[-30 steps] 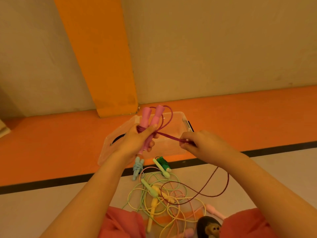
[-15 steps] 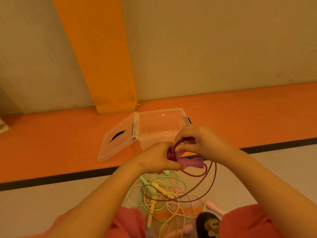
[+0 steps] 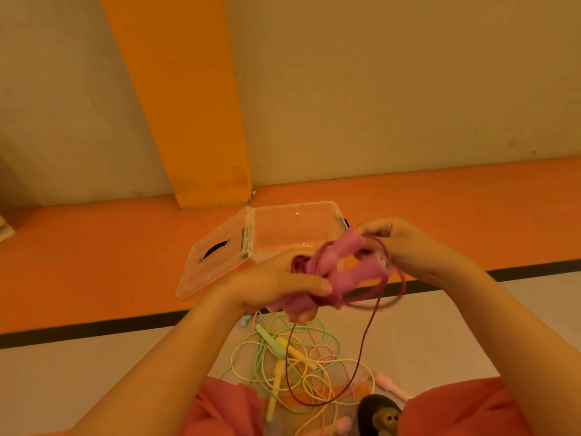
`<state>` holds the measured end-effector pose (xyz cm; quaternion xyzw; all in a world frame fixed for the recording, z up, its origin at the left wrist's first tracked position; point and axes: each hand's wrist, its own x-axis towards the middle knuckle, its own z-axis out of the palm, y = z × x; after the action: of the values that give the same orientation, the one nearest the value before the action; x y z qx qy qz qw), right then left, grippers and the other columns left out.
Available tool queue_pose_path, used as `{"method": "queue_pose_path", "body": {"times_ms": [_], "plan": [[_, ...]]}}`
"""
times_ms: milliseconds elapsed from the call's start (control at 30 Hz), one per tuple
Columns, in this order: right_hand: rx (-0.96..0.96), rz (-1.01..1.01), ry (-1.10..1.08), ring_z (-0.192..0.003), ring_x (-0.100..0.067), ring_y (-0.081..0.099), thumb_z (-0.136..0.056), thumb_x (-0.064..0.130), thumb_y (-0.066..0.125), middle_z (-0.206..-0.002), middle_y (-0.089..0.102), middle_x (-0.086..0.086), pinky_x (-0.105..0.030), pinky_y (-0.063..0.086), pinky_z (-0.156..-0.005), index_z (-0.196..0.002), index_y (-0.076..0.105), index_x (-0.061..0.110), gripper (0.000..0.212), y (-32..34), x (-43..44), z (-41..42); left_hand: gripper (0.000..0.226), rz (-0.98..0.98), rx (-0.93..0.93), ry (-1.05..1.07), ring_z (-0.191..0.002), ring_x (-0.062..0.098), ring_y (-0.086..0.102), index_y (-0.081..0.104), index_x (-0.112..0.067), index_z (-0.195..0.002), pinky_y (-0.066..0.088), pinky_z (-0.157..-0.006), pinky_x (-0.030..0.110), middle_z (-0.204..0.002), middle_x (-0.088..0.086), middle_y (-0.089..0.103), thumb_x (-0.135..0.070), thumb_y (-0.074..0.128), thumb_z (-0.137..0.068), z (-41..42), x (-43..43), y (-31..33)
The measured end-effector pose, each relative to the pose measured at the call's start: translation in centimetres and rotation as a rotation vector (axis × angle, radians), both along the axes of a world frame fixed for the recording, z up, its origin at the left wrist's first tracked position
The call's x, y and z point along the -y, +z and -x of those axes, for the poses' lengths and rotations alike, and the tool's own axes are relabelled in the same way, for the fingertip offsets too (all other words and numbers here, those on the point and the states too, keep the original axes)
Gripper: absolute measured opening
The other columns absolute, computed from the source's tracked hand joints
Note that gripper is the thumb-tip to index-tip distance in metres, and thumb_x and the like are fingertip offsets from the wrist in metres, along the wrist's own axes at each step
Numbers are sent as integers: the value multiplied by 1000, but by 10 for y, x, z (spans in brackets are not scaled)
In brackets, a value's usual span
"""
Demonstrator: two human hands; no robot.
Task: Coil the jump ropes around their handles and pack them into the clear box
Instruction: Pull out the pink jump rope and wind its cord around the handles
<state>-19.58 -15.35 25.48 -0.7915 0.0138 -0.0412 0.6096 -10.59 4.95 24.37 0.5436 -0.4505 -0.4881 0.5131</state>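
My left hand (image 3: 276,284) grips the two pink handles (image 3: 342,269) of a jump rope, held crosswise in front of the clear box (image 3: 295,231). Its dark red cord (image 3: 364,350) is partly wound around the handles and hangs down in a loop to the floor. My right hand (image 3: 405,243) pinches the cord at the far end of the handles. The box stands open and looks empty, its lid (image 3: 217,250) folded out to the left.
Loose green, yellow and pink jump ropes (image 3: 298,357) lie tangled on the pale floor between my knees. A small monkey toy (image 3: 380,416) sits at the bottom edge. Behind the box are an orange floor strip, a black line and a wall with an orange pillar (image 3: 188,121).
The handles went from upright above the box to low and crosswise. My right hand has moved in from pulling the cord taut and carried it around the handles. More cord is wound now.
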Motion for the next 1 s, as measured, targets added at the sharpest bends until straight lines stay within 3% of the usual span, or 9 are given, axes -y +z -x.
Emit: {"method": "queue_pose_path", "body": {"times_ms": [100, 200, 367, 500, 600, 767, 833, 933, 1000], "plan": [[2, 45, -59, -45, -5, 39, -93, 18, 56, -51, 49, 3, -15, 32, -45, -53, 66, 26, 41, -2, -9, -2, 41, 104, -172, 136, -43, 16, 50, 42, -11, -118, 40, -43, 21, -74, 10, 68, -18, 61, -82, -5, 4, -3], [-28, 122, -73, -41, -9, 34, -96, 30, 44, -47, 45, 0, -18, 29, -44, -64, 59, 19, 37, -9, -17, -6, 63, 141, -231, 214, -42, 13, 48, 36, 0, -116, 39, -44, 21, -62, 7, 64, -35, 70, -75, -10, 9, -5], [-176, 423, -43, -40, -7, 42, -99, 32, 41, -53, 51, 1, -21, 33, -45, -78, 56, 17, 30, -22, -25, -8, 16, 156, -298, 581, -43, 17, 44, 52, -6, -95, 34, -42, 22, -73, 13, 62, -19, 56, -88, -20, 12, -3], [-83, 1038, -91, -77, -23, 60, -96, 36, 47, -86, 66, -1, -30, 36, -59, -98, 60, 23, 18, -19, -26, -2, 11, -11, 8, 737, -44, 20, 48, 52, -9, -95, 36, -41, 23, -74, 13, 66, -19, 57, -94, -37, 3, -12], [37, 1178, -155, -90, -25, 62, -96, 42, 45, -101, 68, -3, -30, 34, -60, -108, 59, 27, 24, -6, -35, 3, 28, -149, 332, 834, -44, 19, 51, 47, -8, -98, 37, -41, 26, -75, 10, 69, -23, 67, -88, -48, -1, -22], [248, 1193, -164, -100, -18, 59, -95, 44, 45, -105, 66, 7, -33, 38, -64, -104, 61, 29, 24, 3, -39, 3, 30, -295, 595, 539, -39, 3, 46, 48, -12, -90, 35, -40, 16, -59, -2, 55, -22, 76, -81, -31, 3, -21], [286, 1136, -98, -101, -15, 57, -93, 39, 50, -103, 66, 7, -33, 42, -70, -102, 64, 24, 22, 2, -34, 1, 34, -305, 646, 396, -54, 9, 54, 52, -15, -90, 42, -49, 21, -68, -1, 56, -28, 80, -76, -19, 7, -22], [326, 976, 59, -88, -12, 56, -86, 34, 61, -89, 66, 4, -35, 46, -74, -93, 70, 17, 20, -7, -30, -3, 42, -268, 674, 247, -80, 18, 65, 61, -25, -107, 54, -67, 35, -95, 0, 67, -43, 79, -74, -4, 14, -24], [296, 843, 75, -79, -9, 54, -81, 31, 68, -81, 64, 4, -33, 46, -70, -87, 71, 15, 18, -10, -26, -4, 35, -291, 592, 186, -62, 14, 61, 63, -25, -107, 49, -55, 30, -84, -1, 68, -44, 74, -79, 3, 16, -22]]}}
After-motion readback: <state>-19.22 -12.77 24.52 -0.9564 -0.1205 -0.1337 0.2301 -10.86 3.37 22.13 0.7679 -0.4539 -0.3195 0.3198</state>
